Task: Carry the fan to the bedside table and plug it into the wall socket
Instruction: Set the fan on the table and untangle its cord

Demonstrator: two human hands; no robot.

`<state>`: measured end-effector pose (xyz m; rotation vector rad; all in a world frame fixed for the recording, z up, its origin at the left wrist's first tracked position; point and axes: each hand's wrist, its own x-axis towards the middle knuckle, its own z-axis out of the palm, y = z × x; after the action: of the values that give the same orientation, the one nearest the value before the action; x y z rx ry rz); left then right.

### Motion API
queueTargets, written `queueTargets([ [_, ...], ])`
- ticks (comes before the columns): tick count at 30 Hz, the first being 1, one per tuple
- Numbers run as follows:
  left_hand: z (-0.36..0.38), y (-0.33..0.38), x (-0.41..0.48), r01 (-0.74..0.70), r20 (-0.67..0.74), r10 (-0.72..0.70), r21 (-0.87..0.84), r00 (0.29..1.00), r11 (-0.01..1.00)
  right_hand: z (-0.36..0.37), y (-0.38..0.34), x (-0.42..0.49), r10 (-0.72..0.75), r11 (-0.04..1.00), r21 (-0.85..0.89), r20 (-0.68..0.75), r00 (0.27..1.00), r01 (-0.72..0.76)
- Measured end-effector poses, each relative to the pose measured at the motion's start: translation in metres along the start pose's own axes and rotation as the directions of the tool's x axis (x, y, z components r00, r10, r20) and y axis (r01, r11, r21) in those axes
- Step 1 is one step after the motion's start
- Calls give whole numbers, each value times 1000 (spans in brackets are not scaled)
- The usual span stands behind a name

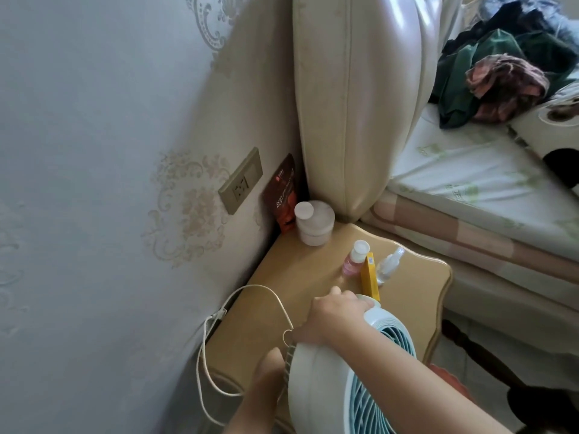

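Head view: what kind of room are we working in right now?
Most likely a bedroom: a padded headboard, a mattress with clothes on it, and a bedside table by the wall socket.

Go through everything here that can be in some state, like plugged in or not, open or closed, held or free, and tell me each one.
fan: held by both hands, at the bedside table's near edge
right hand: gripping the fan's top
left hand: on the fan's back
fan cord: loose, plug dangling, not plugged in
wall socket: empty
white jar: lid on
pink bottle: capped, upright
spray bottle: upright
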<state>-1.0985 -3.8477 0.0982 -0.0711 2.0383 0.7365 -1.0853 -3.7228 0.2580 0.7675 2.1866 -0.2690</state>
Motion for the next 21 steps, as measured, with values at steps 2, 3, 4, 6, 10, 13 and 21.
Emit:
queueTargets([
  [2,3,-4,5,13,17,-14,73,1000,997,0,4,-1,2,1000,19,8,1000,-2],
  [3,7,-7,7,7,35,-12,121,999,993,0,7,-2,4,1000,27,5,1000,-4],
  [4,8,-7,6,21,62,-30,141,998,990,1,10,-4,4,999,36,-4,1000,-4],
  [6,12,-8,4,23,119,-46,189,992,982,5,16,-7,-8,999,48,-24,1000,9],
  [10,25,-19,5,60,139,-96,240,986,969,15,26,-16,-37,999,21,-10,999,37],
  [13,34,-26,2,94,125,-118,183,985,979,21,29,-21,-53,998,20,-29,998,54],
  [21,17,-12,-2,258,-274,-247,3,929,966,24,42,-29,-40,998,35,-87,995,43],
])
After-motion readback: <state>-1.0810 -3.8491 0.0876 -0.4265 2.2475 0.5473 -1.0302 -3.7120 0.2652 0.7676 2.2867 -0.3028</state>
